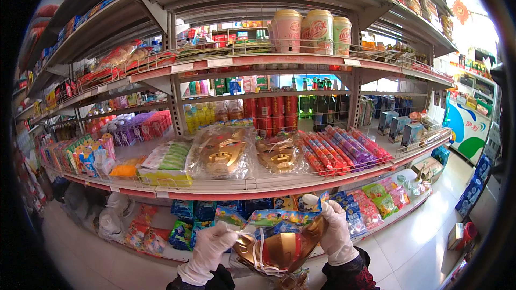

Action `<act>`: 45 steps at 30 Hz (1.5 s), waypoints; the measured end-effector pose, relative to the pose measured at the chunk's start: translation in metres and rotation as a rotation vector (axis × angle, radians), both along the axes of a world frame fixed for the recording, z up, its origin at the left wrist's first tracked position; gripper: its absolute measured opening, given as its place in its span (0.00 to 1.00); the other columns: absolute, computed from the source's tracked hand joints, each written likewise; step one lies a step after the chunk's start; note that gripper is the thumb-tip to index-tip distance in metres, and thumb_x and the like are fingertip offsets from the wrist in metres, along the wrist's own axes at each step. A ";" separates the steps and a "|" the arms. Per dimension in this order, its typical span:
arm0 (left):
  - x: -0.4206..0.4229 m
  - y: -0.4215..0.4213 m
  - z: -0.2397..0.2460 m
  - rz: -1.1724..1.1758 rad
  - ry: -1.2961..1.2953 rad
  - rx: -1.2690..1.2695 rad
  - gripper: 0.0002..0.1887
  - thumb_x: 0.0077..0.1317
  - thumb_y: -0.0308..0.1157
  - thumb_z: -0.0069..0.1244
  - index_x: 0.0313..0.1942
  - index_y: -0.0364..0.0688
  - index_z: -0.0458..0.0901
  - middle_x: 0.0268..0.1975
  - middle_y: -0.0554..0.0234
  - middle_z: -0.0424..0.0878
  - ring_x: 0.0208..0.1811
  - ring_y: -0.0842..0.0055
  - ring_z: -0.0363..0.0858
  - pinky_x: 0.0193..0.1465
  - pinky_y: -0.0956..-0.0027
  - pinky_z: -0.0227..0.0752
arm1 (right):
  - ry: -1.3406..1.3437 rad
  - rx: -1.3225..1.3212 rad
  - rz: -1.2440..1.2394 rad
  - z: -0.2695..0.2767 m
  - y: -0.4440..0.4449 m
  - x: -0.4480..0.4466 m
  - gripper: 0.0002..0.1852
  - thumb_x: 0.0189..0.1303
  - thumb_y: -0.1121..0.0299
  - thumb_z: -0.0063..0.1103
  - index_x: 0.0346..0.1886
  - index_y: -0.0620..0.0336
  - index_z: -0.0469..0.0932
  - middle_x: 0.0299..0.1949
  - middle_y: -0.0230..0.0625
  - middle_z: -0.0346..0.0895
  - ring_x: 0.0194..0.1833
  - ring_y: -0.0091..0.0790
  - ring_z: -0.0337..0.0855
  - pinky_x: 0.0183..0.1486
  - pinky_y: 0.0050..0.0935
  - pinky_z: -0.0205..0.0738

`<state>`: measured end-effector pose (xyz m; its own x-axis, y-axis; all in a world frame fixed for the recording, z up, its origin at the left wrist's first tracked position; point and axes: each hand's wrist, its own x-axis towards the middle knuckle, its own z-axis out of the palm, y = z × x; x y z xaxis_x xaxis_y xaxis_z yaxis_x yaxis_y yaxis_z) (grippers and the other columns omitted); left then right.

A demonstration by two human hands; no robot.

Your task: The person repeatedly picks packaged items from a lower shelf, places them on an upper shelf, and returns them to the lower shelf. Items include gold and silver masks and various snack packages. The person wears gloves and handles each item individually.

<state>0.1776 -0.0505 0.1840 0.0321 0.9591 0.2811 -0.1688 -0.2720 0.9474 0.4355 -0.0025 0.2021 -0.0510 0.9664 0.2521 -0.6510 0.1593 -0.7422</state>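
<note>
Both of my hands wear white gloves. A gold and red plastic mask (pixel 288 249) with a white strap hangs between them, low in front of the shelves. My left hand (pixel 211 247) is closed on its left edge, by the strap. With fingers bent, my right hand (pixel 332 225) grips the right side of the mask and a bit of colourful packaging at its top. Above, on the middle shelf, lie two bagged gold masks, one larger (pixel 223 153) and one smaller (pixel 279 155). Beneath the held mask, part of another bagged item (pixel 294 280) shows.
A wire guard (pixel 250 184) runs along the shelf's front edge. Red and purple wrapped sticks (pixel 338 149) lie right of the bagged masks, green and white packets (pixel 169 155) left. Bagged snacks (pixel 367 209) and white bags (pixel 111 219) fill parts of the bottom shelf.
</note>
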 end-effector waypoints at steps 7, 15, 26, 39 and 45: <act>0.007 0.007 0.011 0.434 0.004 0.176 0.23 0.67 0.47 0.48 0.31 0.32 0.81 0.26 0.65 0.82 0.26 0.83 0.77 0.31 0.78 0.69 | 0.017 0.076 -0.168 0.004 -0.002 0.002 0.09 0.62 0.68 0.58 0.36 0.66 0.76 0.40 0.45 0.81 0.39 0.29 0.81 0.44 0.27 0.78; 0.020 0.023 0.007 0.757 0.007 0.371 0.17 0.68 0.41 0.49 0.40 0.33 0.81 0.35 0.67 0.83 0.32 0.86 0.73 0.36 0.79 0.67 | -0.356 0.442 -0.797 -0.013 0.022 0.007 0.09 0.65 0.67 0.55 0.33 0.63 0.72 0.25 0.27 0.72 0.27 0.20 0.74 0.29 0.21 0.70; 0.000 0.014 0.022 0.376 -0.061 0.166 0.25 0.66 0.53 0.44 0.25 0.39 0.75 0.17 0.76 0.67 0.19 0.87 0.65 0.23 0.78 0.56 | -0.135 0.284 -0.398 0.013 0.010 0.014 0.12 0.64 0.61 0.57 0.38 0.62 0.77 0.31 0.32 0.81 0.31 0.22 0.78 0.35 0.21 0.74; 0.023 0.009 -0.035 -0.102 -0.063 -0.087 0.33 0.65 0.58 0.45 0.50 0.32 0.75 0.42 0.63 0.81 0.40 0.80 0.77 0.41 0.76 0.70 | 0.007 0.145 -0.349 0.019 0.021 0.008 0.13 0.68 0.62 0.51 0.38 0.64 0.76 0.28 0.33 0.80 0.26 0.23 0.78 0.30 0.20 0.73; 0.009 0.010 -0.018 -0.018 -0.092 -0.136 0.30 0.70 0.54 0.38 0.53 0.32 0.72 0.47 0.59 0.80 0.44 0.77 0.81 0.44 0.73 0.76 | -0.439 -0.029 -0.417 0.015 0.042 0.026 0.13 0.64 0.62 0.58 0.40 0.64 0.80 0.25 0.23 0.78 0.25 0.12 0.70 0.28 0.14 0.65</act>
